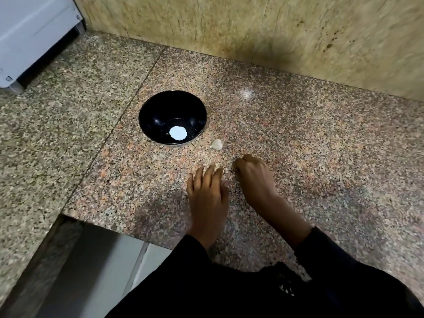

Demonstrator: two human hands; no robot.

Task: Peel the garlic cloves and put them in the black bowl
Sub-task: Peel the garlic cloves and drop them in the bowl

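Garlic clove (216, 144) sits on the surface (298, 145) just right of the black bowl (160, 106), skin on. Light, firm, papery, likely slippery; pinch its sides. Left hand (207, 191) flat, fingers spread. Right hand (252, 173) curled; contents hidden.

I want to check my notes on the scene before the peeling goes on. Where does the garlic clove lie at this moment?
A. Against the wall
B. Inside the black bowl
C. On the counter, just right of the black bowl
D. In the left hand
C: the garlic clove lies on the granite counter beside the black bowl, ahead of both hands and touched by neither.
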